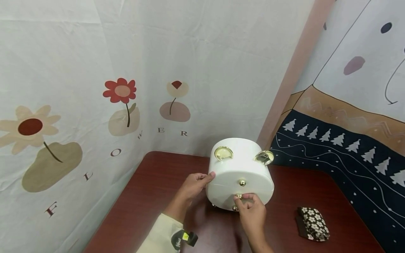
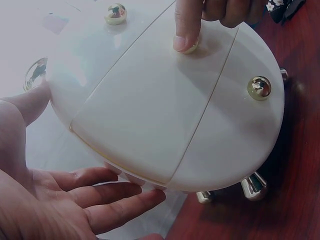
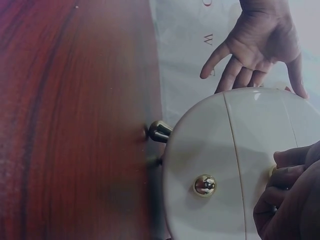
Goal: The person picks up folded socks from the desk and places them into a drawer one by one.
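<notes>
biggest thing in the rm is the pale wall cloth point(image 1: 215, 63), printed w/ flowers & letters; next to it on the r. a dark panel point(image 1: 319, 151) w/ white trees. below, the red-brown table point(image 1: 164, 175). near its back edge stands the white case point(image 1: 238, 147), upright, rounded, front facing the person, two seams across that front. person's l. sleeve point(image 1: 159, 232) is cream. l. grip point(image 1: 193, 186) is open: fingers approx. straight & spread at the case's l. side, thumb touching it. r. grip point(image 1: 253, 211) is closed on the mid. knob point(image 1: 238, 196), thumb + index pinching it, other fingers bent. well apart to the r. on the table lies a flowered pouch point(image 1: 314, 224), brown w/ white blooms. up top the case has two gold ears point(image 1: 223, 153), tilted outward. underneath, small metal feet point(image 2: 254, 187). smallest: the upper knob point(image 1: 242, 182) & lower knob point(image 1: 235, 208), gold, above & below the pinched one.
</notes>
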Demonstrator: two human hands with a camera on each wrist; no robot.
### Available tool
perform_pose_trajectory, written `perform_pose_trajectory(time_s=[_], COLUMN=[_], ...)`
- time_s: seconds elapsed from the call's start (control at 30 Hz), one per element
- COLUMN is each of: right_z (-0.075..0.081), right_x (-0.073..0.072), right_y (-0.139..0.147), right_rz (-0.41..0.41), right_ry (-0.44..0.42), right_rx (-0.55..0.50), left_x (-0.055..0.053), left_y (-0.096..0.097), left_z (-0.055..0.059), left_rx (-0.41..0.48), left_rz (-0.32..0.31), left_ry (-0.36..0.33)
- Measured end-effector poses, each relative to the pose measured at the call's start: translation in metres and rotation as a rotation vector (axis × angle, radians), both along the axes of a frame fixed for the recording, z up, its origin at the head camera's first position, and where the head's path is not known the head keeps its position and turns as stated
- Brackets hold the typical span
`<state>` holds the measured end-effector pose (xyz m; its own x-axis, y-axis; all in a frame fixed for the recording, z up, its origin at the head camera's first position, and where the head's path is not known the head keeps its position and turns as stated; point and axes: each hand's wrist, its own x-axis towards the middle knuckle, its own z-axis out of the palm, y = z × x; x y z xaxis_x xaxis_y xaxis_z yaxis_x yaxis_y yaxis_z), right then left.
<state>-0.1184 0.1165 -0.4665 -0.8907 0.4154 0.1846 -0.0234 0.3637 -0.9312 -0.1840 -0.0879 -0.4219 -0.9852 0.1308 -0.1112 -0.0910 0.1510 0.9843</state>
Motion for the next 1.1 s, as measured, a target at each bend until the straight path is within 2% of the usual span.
perform_pose_trajectory(time_s=[0.2,0.37,0.53,0.63,0.73,1.1], right_z=[-0.005,-0.009,-0.016,-0.022,-0.028,-0.035], right_x=[0.003,0.002,0.000,-0.002,-0.004,-0.009], right_y=[0.001,0.005,0.011,0.013,0.012,0.009], right_rz=[-0.008,-0.010,0.043,0.089,0.117,0.133], right_ry=[-0.007,-0.076,-0.153,-0.169,-0.167,-0.208], right_rx=[0.017,0.059,0.180,0.207,0.184,0.107], left_x=[-0.001,-0.001,-0.001,-0.001,-0.001,-0.001], left_y=[0.000,-0.001,-0.001,-0.001,-0.002,-0.002], left_z=[-0.001,-0.004,-0.006,-0.007,-0.007,-0.006], left_rx=[0.000,0.017,-0.003,-0.004,-0.012,-0.029], left_rz=[-0.008,-0.031,-0.035,-0.032,-0.031,-0.035], left_ry=[0.029,0.035,0.051,0.061,0.067,0.062])
